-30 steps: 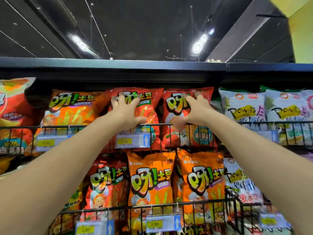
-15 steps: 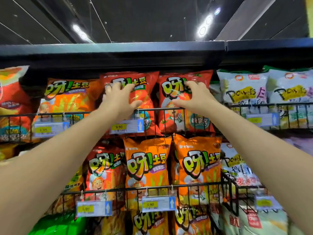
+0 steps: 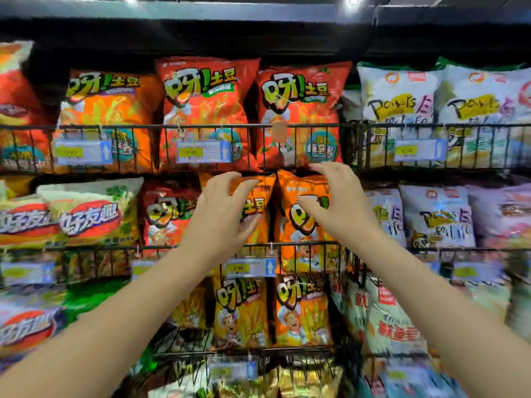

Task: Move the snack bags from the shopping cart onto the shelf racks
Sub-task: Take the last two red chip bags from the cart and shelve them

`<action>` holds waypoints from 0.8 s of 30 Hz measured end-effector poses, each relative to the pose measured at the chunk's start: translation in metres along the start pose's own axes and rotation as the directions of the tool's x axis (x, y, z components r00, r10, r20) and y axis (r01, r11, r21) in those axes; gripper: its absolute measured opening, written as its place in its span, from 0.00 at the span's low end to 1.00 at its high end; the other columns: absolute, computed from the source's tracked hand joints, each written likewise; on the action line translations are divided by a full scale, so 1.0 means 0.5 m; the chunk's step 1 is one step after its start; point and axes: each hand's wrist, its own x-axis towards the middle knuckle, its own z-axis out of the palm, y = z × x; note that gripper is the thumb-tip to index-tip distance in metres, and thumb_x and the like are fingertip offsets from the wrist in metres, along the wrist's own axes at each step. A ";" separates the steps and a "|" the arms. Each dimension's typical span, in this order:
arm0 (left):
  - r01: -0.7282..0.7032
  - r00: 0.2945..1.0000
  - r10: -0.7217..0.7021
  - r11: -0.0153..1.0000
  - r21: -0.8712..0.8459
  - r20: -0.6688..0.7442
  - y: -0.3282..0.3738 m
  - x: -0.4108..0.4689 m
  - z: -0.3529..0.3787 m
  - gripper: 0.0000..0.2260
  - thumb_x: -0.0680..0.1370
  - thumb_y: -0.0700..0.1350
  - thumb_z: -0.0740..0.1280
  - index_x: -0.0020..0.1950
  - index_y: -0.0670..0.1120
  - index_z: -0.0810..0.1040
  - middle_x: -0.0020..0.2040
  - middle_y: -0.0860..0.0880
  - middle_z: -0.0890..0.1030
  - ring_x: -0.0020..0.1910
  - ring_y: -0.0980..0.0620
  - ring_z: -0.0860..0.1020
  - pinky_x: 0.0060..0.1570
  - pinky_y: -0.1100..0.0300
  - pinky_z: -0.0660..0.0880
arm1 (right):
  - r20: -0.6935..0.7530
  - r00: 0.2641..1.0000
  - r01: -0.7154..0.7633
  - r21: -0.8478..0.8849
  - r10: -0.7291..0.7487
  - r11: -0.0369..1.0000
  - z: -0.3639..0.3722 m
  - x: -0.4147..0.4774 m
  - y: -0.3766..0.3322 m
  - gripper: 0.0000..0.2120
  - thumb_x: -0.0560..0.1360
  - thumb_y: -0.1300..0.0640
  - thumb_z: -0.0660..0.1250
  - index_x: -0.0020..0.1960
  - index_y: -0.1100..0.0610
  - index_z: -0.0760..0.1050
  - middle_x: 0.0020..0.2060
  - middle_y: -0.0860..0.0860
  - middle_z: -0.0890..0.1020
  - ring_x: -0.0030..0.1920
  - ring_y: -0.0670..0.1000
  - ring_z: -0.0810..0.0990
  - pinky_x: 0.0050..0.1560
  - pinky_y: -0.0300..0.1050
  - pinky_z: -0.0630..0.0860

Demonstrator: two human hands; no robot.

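Two red snack bags [image 3: 201, 110] [image 3: 298, 110] stand side by side behind the top wire rack's rail [image 3: 129, 126]. One row lower, my left hand [image 3: 221, 214] hovers in front of an orange snack bag [image 3: 257, 202], fingers loosely curled near its top edge. My right hand [image 3: 334, 202] is likewise curled in front of the neighbouring orange bag [image 3: 298, 225]. I cannot tell whether either hand touches its bag; neither plainly holds anything. The shopping cart is out of view.
Wire racks packed with snack bags fill the whole view. White bags [image 3: 396, 93] sit at the upper right and orange ones [image 3: 106, 110] at the upper left. Blue price tags [image 3: 204, 152] hang on the rails. A dark top shelf board [image 3: 201, 12] runs overhead.
Both hands have left the red bags on the top rack and dropped to the orange bags one row below. The view has tilted downward.
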 end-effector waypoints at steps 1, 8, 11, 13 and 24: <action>0.010 0.999 -0.010 1.000 0.006 0.038 0.003 -0.010 0.010 0.29 0.78 0.53 0.73 0.77 0.48 0.70 0.73 0.39 0.69 0.72 0.37 0.66 0.64 0.37 0.73 | 0.019 1.000 -0.005 0.000 0.005 1.000 0.006 -0.017 0.008 0.29 0.78 0.44 0.70 0.76 0.51 0.68 0.72 0.51 0.71 0.74 0.52 0.67 0.74 0.53 0.67; 0.188 0.902 -0.223 0.974 0.129 0.369 0.010 -0.013 0.064 0.31 0.84 0.58 0.62 0.84 0.60 0.52 0.84 0.40 0.47 0.82 0.34 0.45 0.77 0.35 0.58 | 0.249 0.964 -0.073 -0.082 0.091 0.994 0.033 -0.038 0.051 0.29 0.79 0.49 0.72 0.78 0.44 0.66 0.81 0.52 0.59 0.81 0.54 0.55 0.77 0.57 0.61; 0.198 0.888 -0.212 0.977 0.077 0.408 0.010 -0.012 0.075 0.29 0.85 0.56 0.60 0.84 0.61 0.51 0.84 0.43 0.45 0.82 0.35 0.43 0.75 0.35 0.62 | 0.244 0.967 -0.049 -0.086 0.069 0.995 0.048 -0.035 0.061 0.28 0.80 0.53 0.71 0.78 0.45 0.67 0.80 0.53 0.60 0.81 0.55 0.56 0.78 0.54 0.58; 0.233 0.882 -0.223 0.972 0.029 0.416 0.010 -0.008 0.080 0.28 0.85 0.55 0.60 0.83 0.62 0.52 0.85 0.44 0.46 0.82 0.36 0.43 0.75 0.36 0.63 | 0.240 0.969 -0.028 -0.106 0.053 0.994 0.056 -0.036 0.066 0.28 0.80 0.54 0.70 0.78 0.46 0.67 0.80 0.54 0.61 0.81 0.56 0.55 0.78 0.54 0.57; 0.194 0.944 -0.194 0.981 0.026 0.267 0.044 -0.104 0.110 0.27 0.85 0.55 0.62 0.83 0.59 0.57 0.85 0.45 0.47 0.83 0.40 0.41 0.79 0.35 0.53 | 0.123 0.992 0.015 -0.015 -0.013 1.000 0.101 -0.155 0.058 0.27 0.80 0.55 0.70 0.78 0.52 0.68 0.80 0.55 0.62 0.81 0.57 0.55 0.78 0.55 0.59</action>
